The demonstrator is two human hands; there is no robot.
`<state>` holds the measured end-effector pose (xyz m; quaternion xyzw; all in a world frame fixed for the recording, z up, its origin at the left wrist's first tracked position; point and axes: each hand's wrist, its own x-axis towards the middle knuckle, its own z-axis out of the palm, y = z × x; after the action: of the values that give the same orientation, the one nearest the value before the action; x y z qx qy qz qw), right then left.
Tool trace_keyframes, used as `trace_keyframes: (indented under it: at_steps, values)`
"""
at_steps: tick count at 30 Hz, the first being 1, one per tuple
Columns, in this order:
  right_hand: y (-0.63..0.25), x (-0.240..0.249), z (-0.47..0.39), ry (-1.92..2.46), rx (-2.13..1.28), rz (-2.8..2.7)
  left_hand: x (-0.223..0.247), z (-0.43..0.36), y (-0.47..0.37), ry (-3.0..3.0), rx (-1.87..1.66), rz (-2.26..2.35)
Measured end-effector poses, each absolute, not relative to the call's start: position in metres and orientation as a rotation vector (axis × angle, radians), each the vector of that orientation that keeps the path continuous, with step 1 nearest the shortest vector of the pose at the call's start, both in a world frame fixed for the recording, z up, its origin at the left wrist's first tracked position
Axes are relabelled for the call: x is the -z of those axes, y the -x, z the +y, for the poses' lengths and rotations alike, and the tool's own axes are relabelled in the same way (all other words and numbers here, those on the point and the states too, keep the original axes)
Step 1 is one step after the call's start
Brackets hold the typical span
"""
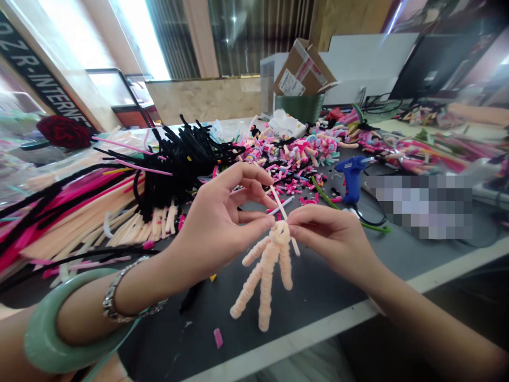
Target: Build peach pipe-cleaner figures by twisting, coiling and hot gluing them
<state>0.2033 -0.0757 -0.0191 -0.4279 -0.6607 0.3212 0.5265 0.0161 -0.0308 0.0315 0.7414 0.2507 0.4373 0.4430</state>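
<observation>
A peach pipe-cleaner figure (266,276) hangs over the dark tabletop, its coiled limbs pointing down and its small looped top uppermost. My left hand (226,212) curves round from the left, thumb tip at the figure's top and fingers bent above. Thumb and forefinger of my right hand (332,228) pinch at the top's right side. A thin pale pipe cleaner (279,203) slants past the top between both hands, its lower end sticking out below my right fingertips. Exactly where my fingers press is partly hidden.
Black pipe cleaners (178,159) are bunched behind my left hand, beside peach strips (75,212). A pile of pink cut pieces (294,148) lies further back. A blue glue gun (352,178) stands at right. A cardboard box (304,69) sits in a green bin (300,107).
</observation>
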Motion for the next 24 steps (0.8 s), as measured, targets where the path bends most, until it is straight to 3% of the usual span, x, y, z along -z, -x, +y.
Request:
trace_keyframes:
  at_steps: [24]
  values:
    - [-0.2023, 0.0192, -0.0759, 1.034, -0.757, -1.579, -0.0317, -0.0308, -0.0181, -1.747, -1.142, 0.541]
